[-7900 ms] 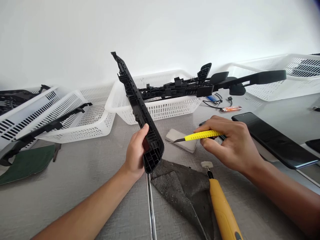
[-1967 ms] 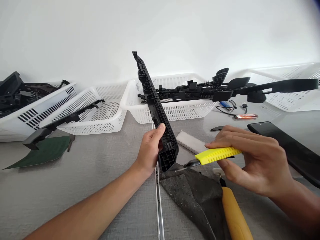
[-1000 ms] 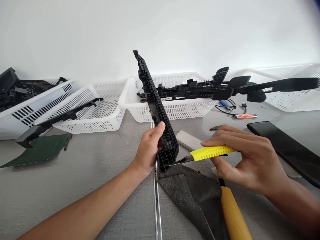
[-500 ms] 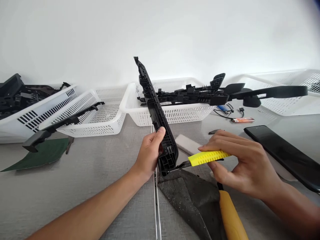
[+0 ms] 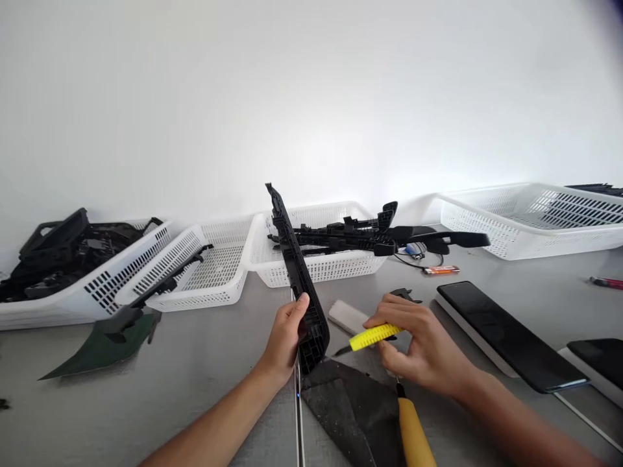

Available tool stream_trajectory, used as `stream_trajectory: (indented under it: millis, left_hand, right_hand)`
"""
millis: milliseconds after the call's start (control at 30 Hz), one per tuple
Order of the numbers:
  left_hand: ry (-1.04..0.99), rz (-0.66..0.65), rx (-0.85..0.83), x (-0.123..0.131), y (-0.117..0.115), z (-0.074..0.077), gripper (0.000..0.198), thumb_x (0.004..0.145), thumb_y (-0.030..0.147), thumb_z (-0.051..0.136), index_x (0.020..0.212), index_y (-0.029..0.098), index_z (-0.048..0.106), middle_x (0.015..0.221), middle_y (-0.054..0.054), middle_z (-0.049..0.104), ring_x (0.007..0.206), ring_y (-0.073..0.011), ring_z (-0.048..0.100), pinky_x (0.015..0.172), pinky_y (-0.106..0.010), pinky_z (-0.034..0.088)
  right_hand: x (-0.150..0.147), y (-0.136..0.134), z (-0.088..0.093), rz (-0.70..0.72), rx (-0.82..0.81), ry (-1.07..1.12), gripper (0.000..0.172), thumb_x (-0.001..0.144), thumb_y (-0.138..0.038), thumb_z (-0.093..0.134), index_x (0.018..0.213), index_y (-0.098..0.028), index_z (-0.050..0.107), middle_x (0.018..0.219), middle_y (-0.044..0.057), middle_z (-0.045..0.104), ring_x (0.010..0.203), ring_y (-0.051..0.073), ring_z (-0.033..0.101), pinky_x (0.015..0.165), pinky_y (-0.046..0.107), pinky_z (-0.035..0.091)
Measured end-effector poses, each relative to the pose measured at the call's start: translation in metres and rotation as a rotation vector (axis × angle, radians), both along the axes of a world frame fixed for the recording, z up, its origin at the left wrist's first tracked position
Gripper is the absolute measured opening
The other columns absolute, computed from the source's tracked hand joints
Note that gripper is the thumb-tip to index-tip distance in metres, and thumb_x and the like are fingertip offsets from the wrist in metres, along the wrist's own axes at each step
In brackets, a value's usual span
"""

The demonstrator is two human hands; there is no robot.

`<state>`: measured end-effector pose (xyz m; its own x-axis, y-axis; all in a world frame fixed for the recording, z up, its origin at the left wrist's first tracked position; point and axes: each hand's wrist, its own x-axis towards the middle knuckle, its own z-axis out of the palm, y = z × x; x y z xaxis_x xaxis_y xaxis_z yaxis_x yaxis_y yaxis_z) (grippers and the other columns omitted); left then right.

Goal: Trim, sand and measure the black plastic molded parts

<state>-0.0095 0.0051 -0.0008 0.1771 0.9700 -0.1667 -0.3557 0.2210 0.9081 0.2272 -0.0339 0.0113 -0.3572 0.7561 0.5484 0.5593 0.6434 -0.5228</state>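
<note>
Strip (image 5: 293,256) is mid-frame, up off the bench, in the left hand (image 5: 282,340). That hand is closed round the lower part: thumb along the left edge, fingers behind and mostly hidden. Right hand (image 5: 421,340) has the knife (image 5: 374,336) in a pinch grip by its yellow handle, right of centre.

Handling, my read: strip looks like moulded black plastic — light, fairly stiff along its length, a bit springy at the narrow end. Smooth edges might slide under a dry thumb. Thin ribs and clips look like the fragile bits; don't squeeze those. Best hold is the broad lower body, roughly where the left hand is, clear of the blade (image 5: 342,352). Knife should be light and rigid; ridged handle should grip well. Hold there only.

Orientation: strip's long axis runs steeply from upper left to lower right — narrow tip up, broad end down, ribbed side towards the camera. Knife lies much flatter, blade pointing left and a little down at the strip's broad end, above the dark cloth (image 5: 360,408). Blade is just beside the strip's right edge; can't tell if touching.
</note>
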Motion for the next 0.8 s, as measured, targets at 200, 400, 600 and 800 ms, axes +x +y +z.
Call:
stream_trajectory:
  millis: [200,400,600,800]
  left_hand:
    - [0.024,0.117,0.028,-0.003,0.002,-0.005,0.067,0.061,0.072,0.094,0.06,0.02,0.053,0.057,0.006,0.049,0.05,-0.0082,0.044,0.049,-0.023,0.036]
    - [0.03,0.162,0.085,-0.003,0.0,-0.01,0.064,0.063,0.072,0.094,0.063,0.018,0.06,0.059,0.002,0.061,0.053,-0.0121,0.058,0.055,-0.025,0.047]
    - [-0.01,0.135,0.107,-0.009,0.004,-0.004,0.065,0.062,0.074,0.094,0.083,0.016,0.071,0.074,-0.006,0.078,0.059,-0.0201,0.073,0.055,-0.028,0.055]
    - [-0.035,0.103,0.12,-0.018,0.005,-0.002,0.059,0.072,0.073,0.088,0.083,0.019,0.066,0.073,-0.003,0.076,0.06,-0.018,0.073,0.056,-0.027,0.055]
  right_hand:
    - [0.003,0.011,-0.006,-0.049,-0.143,0.048,0.019,0.089,-0.026,0.057,0.087,-0.02,0.075,0.083,0.005,0.075,0.077,0.022,0.066,0.071,0.032,0.046]
    - [0.011,0.023,-0.014,-0.181,-0.285,0.105,0.033,0.095,-0.045,0.058,0.093,-0.02,0.077,0.086,0.006,0.079,0.076,0.025,0.069,0.071,0.034,0.046]
    - [0.008,0.029,-0.017,-0.215,-0.286,0.113,0.045,0.099,-0.055,0.051,0.102,-0.019,0.079,0.098,0.009,0.083,0.089,0.028,0.075,0.079,0.035,0.052]
    - [0.011,0.037,-0.03,-0.328,-0.327,0.063,0.048,0.098,-0.058,0.051,0.11,-0.021,0.08,0.102,0.009,0.084,0.088,0.029,0.075,0.074,0.035,0.05]
